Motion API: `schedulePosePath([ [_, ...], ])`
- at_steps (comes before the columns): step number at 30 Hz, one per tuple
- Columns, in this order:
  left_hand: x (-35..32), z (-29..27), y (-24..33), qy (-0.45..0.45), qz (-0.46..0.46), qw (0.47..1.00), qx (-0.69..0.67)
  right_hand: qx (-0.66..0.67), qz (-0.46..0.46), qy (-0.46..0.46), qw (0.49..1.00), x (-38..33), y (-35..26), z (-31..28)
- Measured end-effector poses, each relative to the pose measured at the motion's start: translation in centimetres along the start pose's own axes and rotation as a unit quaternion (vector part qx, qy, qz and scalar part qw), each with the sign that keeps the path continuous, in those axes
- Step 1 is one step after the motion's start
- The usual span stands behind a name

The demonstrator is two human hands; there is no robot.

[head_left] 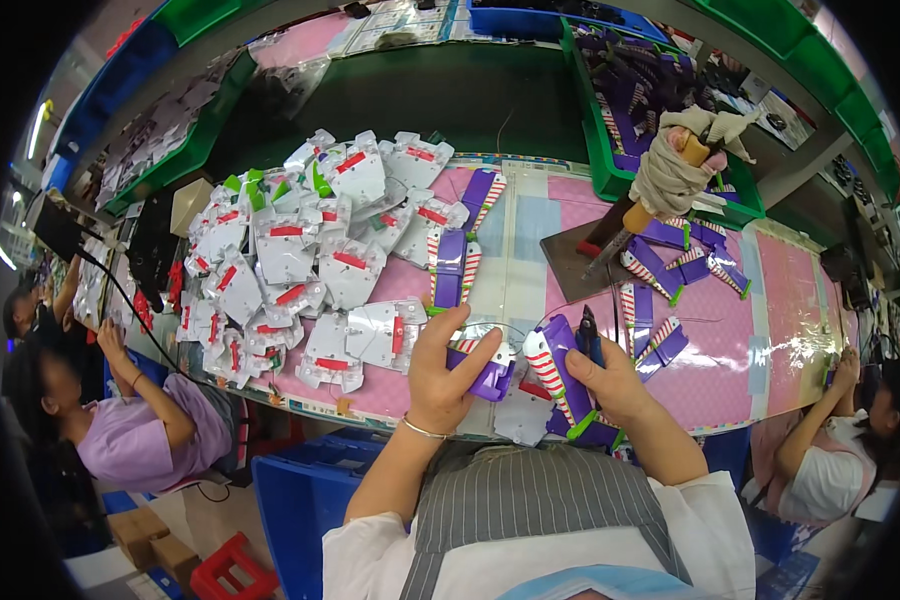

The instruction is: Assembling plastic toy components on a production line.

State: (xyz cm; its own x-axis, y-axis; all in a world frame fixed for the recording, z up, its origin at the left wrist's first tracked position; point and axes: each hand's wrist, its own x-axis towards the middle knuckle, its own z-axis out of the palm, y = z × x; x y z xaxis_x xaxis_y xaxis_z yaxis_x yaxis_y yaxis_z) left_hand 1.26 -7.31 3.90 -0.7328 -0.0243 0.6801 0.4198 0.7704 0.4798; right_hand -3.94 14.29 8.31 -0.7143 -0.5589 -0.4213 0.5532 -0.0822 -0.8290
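My left hand (440, 385) is closed round a small purple plastic part (494, 381) with a white end and a red-striped edge. In my right hand (610, 382) is a longer purple plastic part (561, 365) with a red-and-white striped side and a green tip, the thumb pressed on it. A dark-handled hand tool, like small cutters (589, 338), also sits in my right hand, partly covered by the fingers. A thin wire runs between the two purple parts. Beneath them a white plate-shaped part (521, 417) lies on the table.
Many white plastic parts (270, 262) with red strips heap up on the left. Purple striped parts (453, 268) lie ahead and on the right. A cloth-wrapped stand (664, 172) rises at right, beside a green bin (610, 185). Other people (135, 425) sit at both sides.
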Motion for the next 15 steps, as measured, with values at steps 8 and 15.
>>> schedulePosePath([
  [8, 0.1, -0.8, -0.1, 0.022, 0.045, 0.981, 0.187, -0.099, -0.081, -0.005, 0.992, 1.0, 0.9, -0.2],
  [15, 0.1, -0.9, -0.2, 0.025, 0.052, 0.975, 0.216, 0.011, 0.025, -0.033, 0.999, 1.6, 0.3, 0.3],
])
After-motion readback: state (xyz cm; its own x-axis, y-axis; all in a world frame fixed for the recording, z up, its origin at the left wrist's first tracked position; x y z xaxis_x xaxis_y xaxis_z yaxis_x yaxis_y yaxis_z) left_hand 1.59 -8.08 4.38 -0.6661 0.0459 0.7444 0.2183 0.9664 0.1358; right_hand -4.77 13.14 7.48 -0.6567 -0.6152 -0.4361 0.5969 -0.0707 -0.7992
